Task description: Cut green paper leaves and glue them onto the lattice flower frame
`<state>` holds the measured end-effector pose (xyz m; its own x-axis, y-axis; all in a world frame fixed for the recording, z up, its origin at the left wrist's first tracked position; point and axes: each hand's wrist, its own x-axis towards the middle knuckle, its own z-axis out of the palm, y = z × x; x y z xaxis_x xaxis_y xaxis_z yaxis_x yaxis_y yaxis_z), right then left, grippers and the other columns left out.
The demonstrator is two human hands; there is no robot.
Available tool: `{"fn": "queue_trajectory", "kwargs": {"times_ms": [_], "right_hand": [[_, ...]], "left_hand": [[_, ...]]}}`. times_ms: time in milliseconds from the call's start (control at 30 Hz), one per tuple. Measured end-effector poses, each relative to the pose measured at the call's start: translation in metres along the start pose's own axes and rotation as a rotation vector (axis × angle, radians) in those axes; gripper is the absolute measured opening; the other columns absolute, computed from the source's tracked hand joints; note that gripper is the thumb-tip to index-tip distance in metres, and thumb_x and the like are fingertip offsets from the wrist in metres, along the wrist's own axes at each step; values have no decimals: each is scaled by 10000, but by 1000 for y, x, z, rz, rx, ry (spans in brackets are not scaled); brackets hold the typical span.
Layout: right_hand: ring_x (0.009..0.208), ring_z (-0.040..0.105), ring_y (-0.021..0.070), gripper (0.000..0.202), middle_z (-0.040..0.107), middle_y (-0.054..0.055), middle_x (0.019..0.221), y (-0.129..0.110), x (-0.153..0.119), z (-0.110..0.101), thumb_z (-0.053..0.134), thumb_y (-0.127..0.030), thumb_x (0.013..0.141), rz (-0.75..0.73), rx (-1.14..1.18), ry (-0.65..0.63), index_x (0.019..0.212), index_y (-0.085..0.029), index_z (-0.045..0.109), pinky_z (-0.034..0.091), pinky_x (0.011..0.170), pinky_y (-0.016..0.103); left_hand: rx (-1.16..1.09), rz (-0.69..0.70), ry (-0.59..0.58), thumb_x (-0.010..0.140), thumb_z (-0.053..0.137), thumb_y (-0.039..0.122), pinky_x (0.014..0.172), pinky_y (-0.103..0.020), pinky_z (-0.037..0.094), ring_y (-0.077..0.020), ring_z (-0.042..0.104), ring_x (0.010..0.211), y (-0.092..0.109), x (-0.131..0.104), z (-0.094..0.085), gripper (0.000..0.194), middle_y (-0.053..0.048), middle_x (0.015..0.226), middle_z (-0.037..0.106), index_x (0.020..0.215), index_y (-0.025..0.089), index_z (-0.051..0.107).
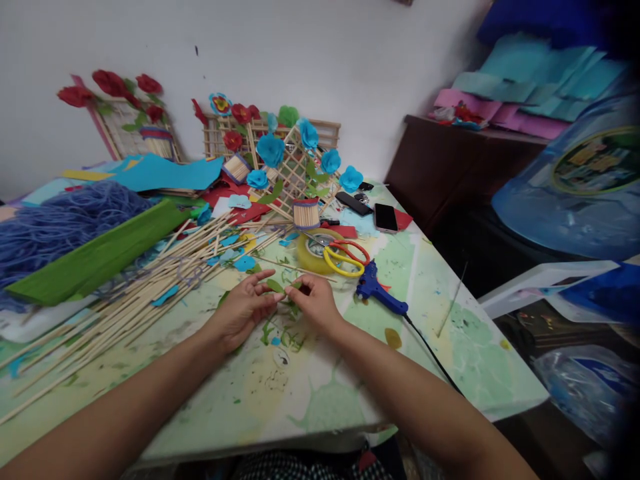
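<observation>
Low over the table, my two hands meet at a small green paper leaf (275, 285). My left hand (245, 308) pinches it between thumb and forefinger, with the other fingers loosely extended. Fingers curled, my right hand (315, 301) grips the leaf's other end; its fingertips are partly hidden. Green paper scraps (293, 340) lie on the tablecloth just under the hands. Beyond my right hand are scissors (347, 257) with red and yellow handles, resting against a roll of tape (313, 252). A blue glue gun (377, 290) lies to the right, its cord running toward the table edge.
Thin wooden sticks (165, 280) spread across the left, beside green crepe paper (100, 253) and blue yarn (75, 223). At the back stand stick lattices with blue paper flowers (271, 151) and red ones (110, 83). Phones (385, 218) lie back right, near a large water bottle (570, 180).
</observation>
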<state>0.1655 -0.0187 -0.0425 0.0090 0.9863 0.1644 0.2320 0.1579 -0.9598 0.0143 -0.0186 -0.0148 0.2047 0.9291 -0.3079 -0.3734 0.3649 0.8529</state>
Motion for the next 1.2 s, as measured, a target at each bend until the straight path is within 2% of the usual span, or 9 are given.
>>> {"fn": "queue_trajectory", "kwargs": {"times_ms": [167, 533, 867, 1200], "right_hand": [[512, 406, 98, 163, 450, -59, 522, 1, -3, 4, 595, -283, 735, 12, -31, 28, 617, -185, 540, 308, 514, 226], [520, 412, 101, 181, 444, -61, 526, 0, -5, 4, 596, -284, 754, -10, -67, 46, 614, -190, 529, 302, 517, 228], [513, 414, 101, 111, 440, -70, 519, -3, -6, 4, 643, -267, 703, 20, -2, 16, 691, -177, 579, 310, 509, 221], [498, 416, 97, 117, 457, -67, 507, -1, -6, 7, 638, -267, 685, 48, -21, 39, 647, -179, 570, 308, 493, 221]], "left_hand": [[14, -7, -1, 666, 687, -57, 602, -168, 553, -73, 623, 581, -1, 4, -1, 508, 74, 625, 531, 1121, 139, 574], [20, 55, 6, 637, 713, -46, 598, -157, 541, -73, 622, 581, -5, 4, -4, 503, 75, 614, 546, 1085, 146, 591], [7, 51, 31, 633, 718, -46, 597, -157, 535, -69, 614, 568, -2, 4, -2, 501, 76, 609, 545, 1076, 142, 576], [88, 72, 46, 595, 787, 40, 606, -171, 510, -87, 620, 626, -4, 2, -1, 538, 47, 681, 592, 1073, 145, 565]]}}
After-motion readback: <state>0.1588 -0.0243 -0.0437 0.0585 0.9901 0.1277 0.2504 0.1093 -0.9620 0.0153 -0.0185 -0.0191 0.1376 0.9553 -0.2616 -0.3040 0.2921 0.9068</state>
